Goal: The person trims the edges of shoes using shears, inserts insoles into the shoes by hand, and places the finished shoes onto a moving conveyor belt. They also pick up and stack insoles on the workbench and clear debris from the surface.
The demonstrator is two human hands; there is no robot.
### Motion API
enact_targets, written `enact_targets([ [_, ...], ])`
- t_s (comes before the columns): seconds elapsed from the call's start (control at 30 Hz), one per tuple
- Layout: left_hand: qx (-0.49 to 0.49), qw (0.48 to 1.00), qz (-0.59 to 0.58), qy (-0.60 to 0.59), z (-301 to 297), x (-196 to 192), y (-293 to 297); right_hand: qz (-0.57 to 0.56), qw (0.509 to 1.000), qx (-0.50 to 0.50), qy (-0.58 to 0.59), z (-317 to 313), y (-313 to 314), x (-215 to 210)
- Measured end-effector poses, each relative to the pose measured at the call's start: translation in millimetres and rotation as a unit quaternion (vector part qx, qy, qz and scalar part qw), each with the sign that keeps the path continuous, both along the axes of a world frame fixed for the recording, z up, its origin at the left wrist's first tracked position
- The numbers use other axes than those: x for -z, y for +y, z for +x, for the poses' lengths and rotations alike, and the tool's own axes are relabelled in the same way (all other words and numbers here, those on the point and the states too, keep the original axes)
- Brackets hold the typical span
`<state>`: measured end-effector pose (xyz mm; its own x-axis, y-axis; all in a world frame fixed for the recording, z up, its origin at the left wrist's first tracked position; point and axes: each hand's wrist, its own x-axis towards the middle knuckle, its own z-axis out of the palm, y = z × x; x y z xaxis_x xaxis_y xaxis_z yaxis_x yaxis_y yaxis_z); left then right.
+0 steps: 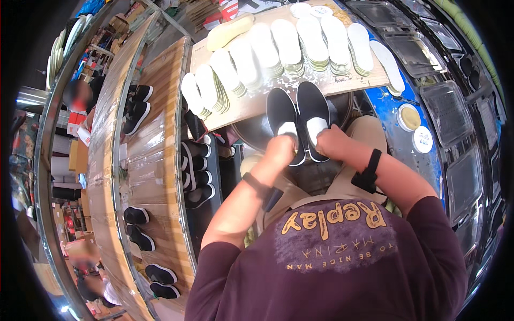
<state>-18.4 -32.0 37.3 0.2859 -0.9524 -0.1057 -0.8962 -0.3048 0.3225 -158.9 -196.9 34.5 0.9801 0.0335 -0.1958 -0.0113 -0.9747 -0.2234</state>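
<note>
Two black slip-on shoes with white sole edges are side by side over my lap, toes pointing away. My left hand [282,148] is closed on the heel end of the left shoe [279,106]. At the heel end of the right shoe [311,99], my right hand [329,141] is closed as well. A white insole [287,129] shows in the left shoe's opening, and another white insole [316,124] in the right one's. The fingertips are partly hidden by the hands and shoes.
Ahead stands a wooden board [246,107] bearing several stacks of white insoles [286,44]. On the left are a slatted conveyor [155,176] with black shoes [137,117] and a lower rack of shoes [199,166]. A blue surface [393,115] with round tubs [409,117] lies right, beside clear plastic trays [447,112].
</note>
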Motion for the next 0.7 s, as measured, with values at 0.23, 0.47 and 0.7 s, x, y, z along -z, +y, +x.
enact_targets([
  [0.23, -0.256, 0.887, 0.173, 0.344, 1.1, -24.7, -59.4, -0.023, 0.997, -0.019, 0.078, 10.1, -2.5, -18.5],
  [0.47, -0.283, 0.919, -0.160, 0.222, 3.0, 23.9, -4.4, 0.132, 0.946, 0.131, -0.267, -22.3, -4.6, -88.8],
  [0.7, -0.436, 0.846, -0.279, 0.127, 127.1, -16.7, 167.7, 0.107, 0.932, 0.322, -0.127, -112.8, -40.0, -50.6],
])
